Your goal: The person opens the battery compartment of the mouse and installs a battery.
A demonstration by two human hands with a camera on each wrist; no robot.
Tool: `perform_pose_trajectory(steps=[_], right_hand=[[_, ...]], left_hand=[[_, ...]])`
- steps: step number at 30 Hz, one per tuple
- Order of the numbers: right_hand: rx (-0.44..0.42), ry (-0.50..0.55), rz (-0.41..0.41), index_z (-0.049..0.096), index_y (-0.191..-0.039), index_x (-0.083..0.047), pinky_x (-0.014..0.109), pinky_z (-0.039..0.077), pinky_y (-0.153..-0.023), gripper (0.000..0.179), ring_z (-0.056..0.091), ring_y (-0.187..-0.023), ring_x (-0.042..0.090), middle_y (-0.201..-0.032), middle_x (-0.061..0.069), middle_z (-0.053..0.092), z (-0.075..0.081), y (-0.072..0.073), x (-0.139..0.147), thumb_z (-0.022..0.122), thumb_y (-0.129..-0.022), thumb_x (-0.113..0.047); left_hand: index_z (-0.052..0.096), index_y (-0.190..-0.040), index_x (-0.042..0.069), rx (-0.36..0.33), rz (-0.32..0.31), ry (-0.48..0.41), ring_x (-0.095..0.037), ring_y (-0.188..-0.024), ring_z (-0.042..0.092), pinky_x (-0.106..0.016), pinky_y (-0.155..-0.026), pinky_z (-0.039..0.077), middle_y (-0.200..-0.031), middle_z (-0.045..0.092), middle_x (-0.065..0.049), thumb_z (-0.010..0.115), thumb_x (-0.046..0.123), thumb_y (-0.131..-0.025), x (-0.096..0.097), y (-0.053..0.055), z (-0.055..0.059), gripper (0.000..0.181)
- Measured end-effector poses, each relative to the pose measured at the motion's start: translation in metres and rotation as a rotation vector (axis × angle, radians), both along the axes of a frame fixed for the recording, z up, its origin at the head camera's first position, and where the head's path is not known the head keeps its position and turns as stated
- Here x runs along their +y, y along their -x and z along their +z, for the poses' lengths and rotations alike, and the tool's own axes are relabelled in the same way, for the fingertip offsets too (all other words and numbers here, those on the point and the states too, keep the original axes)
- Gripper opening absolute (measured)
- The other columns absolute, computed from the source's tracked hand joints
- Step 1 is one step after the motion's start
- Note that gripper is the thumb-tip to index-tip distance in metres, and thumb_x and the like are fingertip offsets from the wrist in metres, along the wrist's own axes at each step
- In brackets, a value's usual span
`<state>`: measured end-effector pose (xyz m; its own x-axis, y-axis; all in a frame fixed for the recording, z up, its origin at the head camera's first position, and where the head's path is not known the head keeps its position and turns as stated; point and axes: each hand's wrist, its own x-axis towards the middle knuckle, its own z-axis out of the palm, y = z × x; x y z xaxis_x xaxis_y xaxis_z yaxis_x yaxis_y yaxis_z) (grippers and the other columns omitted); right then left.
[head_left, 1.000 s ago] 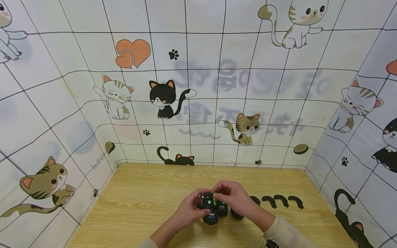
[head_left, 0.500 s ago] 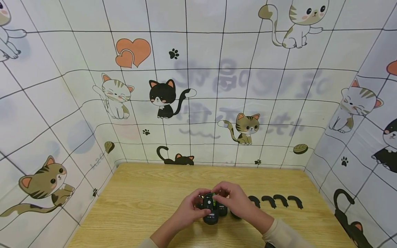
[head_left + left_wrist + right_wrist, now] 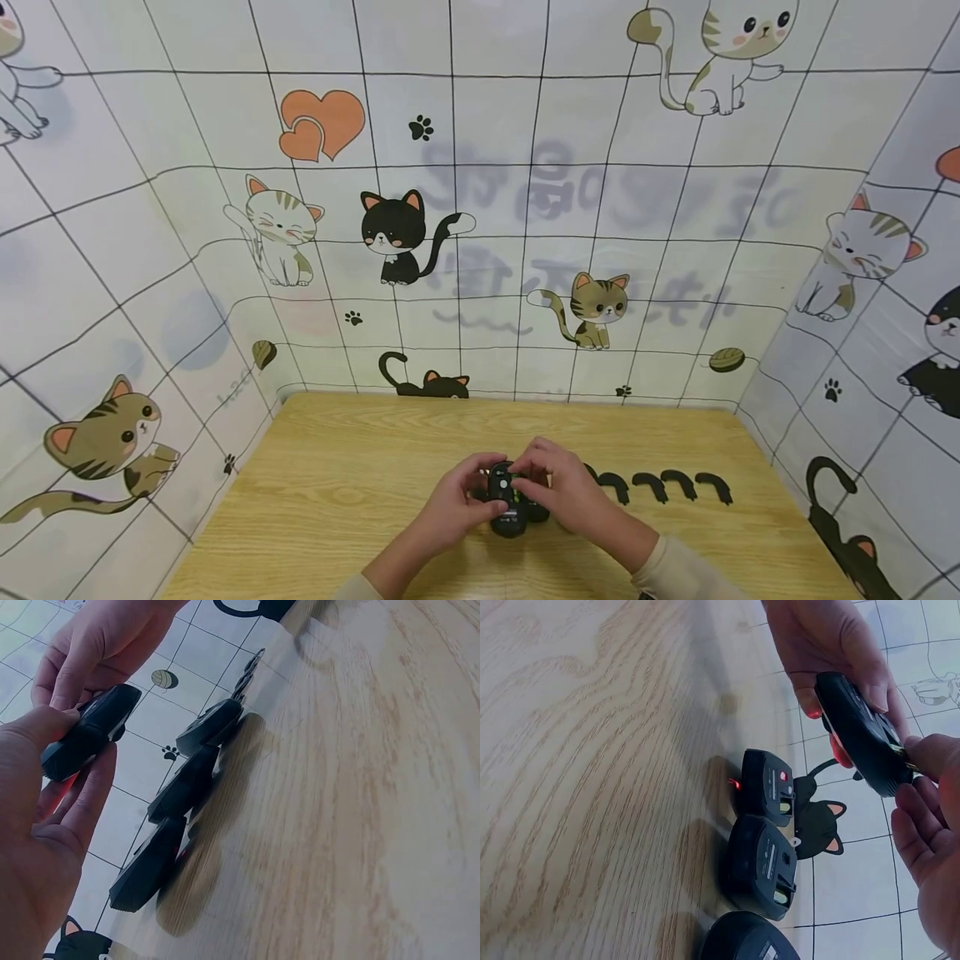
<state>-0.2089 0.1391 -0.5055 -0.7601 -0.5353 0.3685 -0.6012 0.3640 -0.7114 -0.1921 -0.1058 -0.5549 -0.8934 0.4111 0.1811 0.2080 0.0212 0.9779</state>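
Note:
My left hand (image 3: pixel 453 504) grips a black computer mouse (image 3: pixel 508 523) by its sides, underside up, above the table. In the right wrist view, a yellow-green battery (image 3: pixel 904 756) shows at the near end of the held mouse (image 3: pixel 859 735), pinched between the thumb and fingers of my right hand (image 3: pixel 934 817). The right hand (image 3: pixel 566 492) partly covers the battery in the head view. Red light falls on the left hand's fingertips (image 3: pixel 841 752) below the mouse. Further mice (image 3: pixel 761 866) lie underside up on the table, two with batteries in open slots.
Several curved black covers (image 3: pixel 678 485) lie in a row on the wooden table (image 3: pixel 337 483), right of the hands. One mouse (image 3: pixel 750 945) at the row's end is cut off by the frame. A cat-printed cloth (image 3: pixel 480 208) surrounds the table's back and sides.
The right hand's fingers have shifted slightly over the held mouse, and less of the battery's green shows. The mouse has moved a little up and left; the left hand keeps its grip.

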Motion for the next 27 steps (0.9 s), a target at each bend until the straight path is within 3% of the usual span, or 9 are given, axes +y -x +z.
perform_pose_trajectory(steps=[6, 12, 16, 19, 23, 27], right_hand=[[0.059, 0.003, -0.007, 0.082, -0.111, -0.023, 0.026, 0.056, -0.065, 0.013, 0.057, -0.077, 0.006, -0.102, -0.008, 0.062, -0.004, 0.001, 0.0, 0.084, -0.1, -0.015], [0.058, 0.004, -0.047, 0.081, -0.114, -0.025, 0.031, 0.061, -0.075, 0.016, 0.063, -0.091, 0.011, -0.121, -0.003, 0.062, -0.006, -0.001, -0.003, 0.084, -0.101, -0.017], [-0.031, 0.068, -0.057, 0.081, -0.114, -0.022, 0.038, 0.065, -0.085, 0.015, 0.071, -0.109, 0.018, -0.131, 0.002, 0.069, -0.004, -0.003, -0.007, 0.083, -0.101, -0.014], [-0.135, 0.136, -0.059, 0.081, -0.114, -0.019, 0.034, 0.066, -0.087, 0.015, 0.072, -0.117, 0.027, -0.132, 0.007, 0.072, -0.003, -0.005, -0.011, 0.082, -0.101, -0.011], [-0.238, 0.189, -0.084, 0.08, -0.113, -0.017, 0.03, 0.063, -0.092, 0.014, 0.071, -0.122, 0.031, -0.132, 0.009, 0.071, -0.003, -0.007, -0.013, 0.082, -0.101, -0.01], [-0.271, 0.203, -0.094, 0.077, -0.115, -0.016, 0.03, 0.062, -0.093, 0.014, 0.071, -0.121, 0.029, -0.131, 0.009, 0.072, -0.003, -0.007, -0.014, 0.08, -0.102, -0.009]], left_hand=[[0.059, -0.155, 0.006, 0.01, 0.011, 0.003, -0.019, -0.106, 0.076, -0.03, -0.081, 0.066, -0.129, 0.074, -0.012, 0.085, 0.005, -0.097, 0.0, 0.002, 0.0, 0.064], [0.061, -0.154, 0.012, 0.019, 0.021, -0.009, -0.019, -0.109, 0.075, -0.03, -0.082, 0.066, -0.136, 0.071, -0.012, 0.085, 0.006, -0.097, -0.002, 0.002, 0.002, 0.062], [0.06, -0.155, 0.01, 0.025, 0.026, -0.016, -0.019, -0.109, 0.075, -0.029, -0.08, 0.065, -0.136, 0.07, -0.012, 0.085, 0.006, -0.097, -0.003, 0.003, 0.004, 0.063], [0.061, -0.154, 0.01, 0.026, 0.028, -0.024, -0.019, -0.107, 0.075, -0.028, -0.077, 0.065, -0.134, 0.071, -0.012, 0.086, 0.004, -0.096, -0.003, 0.003, 0.004, 0.064], [0.062, -0.152, 0.01, 0.041, 0.035, -0.025, -0.018, -0.107, 0.074, -0.028, -0.076, 0.065, -0.135, 0.07, -0.014, 0.086, 0.004, -0.095, -0.002, 0.003, 0.004, 0.063], [0.063, -0.152, 0.014, 0.045, 0.049, -0.013, -0.022, -0.109, 0.072, -0.03, -0.078, 0.066, -0.137, 0.068, -0.012, 0.087, 0.006, -0.095, -0.002, 0.002, 0.006, 0.062]])
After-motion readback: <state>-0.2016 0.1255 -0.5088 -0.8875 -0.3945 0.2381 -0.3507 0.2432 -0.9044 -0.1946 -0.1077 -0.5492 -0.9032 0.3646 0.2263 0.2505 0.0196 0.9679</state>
